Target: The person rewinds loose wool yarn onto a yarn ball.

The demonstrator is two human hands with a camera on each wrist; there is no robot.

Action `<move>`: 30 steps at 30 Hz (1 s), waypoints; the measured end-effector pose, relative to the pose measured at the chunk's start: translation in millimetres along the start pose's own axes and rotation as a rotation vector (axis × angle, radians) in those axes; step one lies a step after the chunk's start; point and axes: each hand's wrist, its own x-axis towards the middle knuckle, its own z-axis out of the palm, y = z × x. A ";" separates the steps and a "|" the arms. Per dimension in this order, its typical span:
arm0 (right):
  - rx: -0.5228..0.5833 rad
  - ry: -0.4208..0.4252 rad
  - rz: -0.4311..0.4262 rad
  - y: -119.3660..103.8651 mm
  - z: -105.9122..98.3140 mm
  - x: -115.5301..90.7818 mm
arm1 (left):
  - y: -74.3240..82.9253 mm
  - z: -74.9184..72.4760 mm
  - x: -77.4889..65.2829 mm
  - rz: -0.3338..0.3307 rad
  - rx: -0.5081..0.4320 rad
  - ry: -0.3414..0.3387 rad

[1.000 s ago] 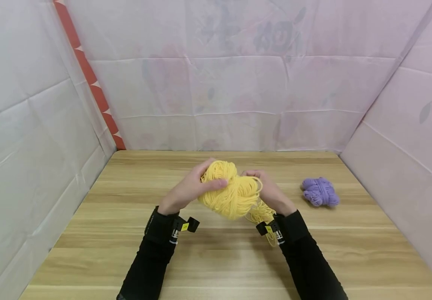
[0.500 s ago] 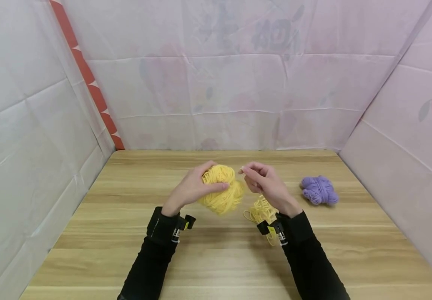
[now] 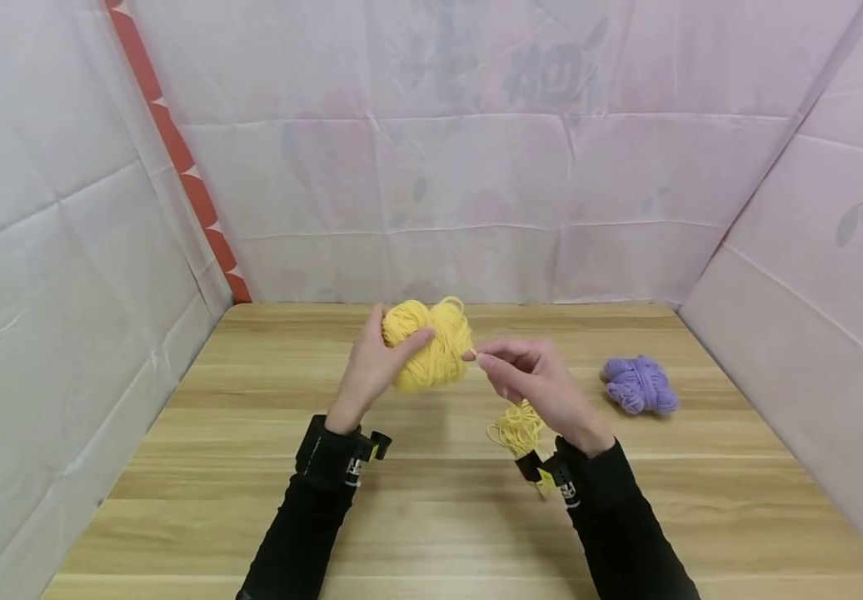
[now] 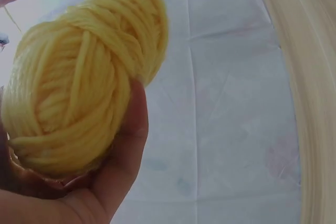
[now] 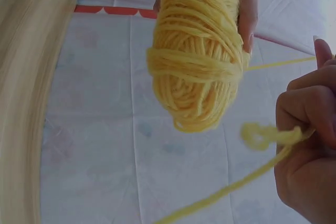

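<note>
My left hand (image 3: 368,367) grips a yellow ball of yarn (image 3: 435,350) above the table, thumb across its near side. In the left wrist view the yarn ball (image 4: 79,87) shows thick crossing wraps. My right hand (image 3: 532,379) pinches a yellow yarn strand (image 5: 283,63) between thumb and forefinger, just right of the ball. That strand runs taut to the ball in the right wrist view. More yarn trails out of the curled fingers (image 5: 310,108) below. A loose heap of yellow yarn (image 3: 517,429) lies on the table under my right hand, partly hidden by the wrist camera.
A purple yarn skein (image 3: 640,384), tied round its middle, lies on the right part of the wooden table (image 3: 416,517). Pale cloth walls (image 3: 469,183) stand at the back and both sides, with a red strip (image 3: 184,158) in the left corner.
The left hand has raised the yellow ball and turned it, moving slightly left. The right hand came away from the ball, lifted, then lowered a little, pinching the strand. The purple skein stayed put.
</note>
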 end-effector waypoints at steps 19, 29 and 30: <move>-0.112 -0.243 0.060 11.4 7.0 5.3 | -2.2 -17.3 2.9 0.136 -0.662 0.161; -0.165 -0.279 0.137 36.1 1.9 17.0 | 5.6 -22.7 -0.1 0.130 -0.793 0.125; -0.167 -0.278 0.147 38.6 1.4 17.7 | 5.8 -23.1 -0.3 0.128 -0.796 0.122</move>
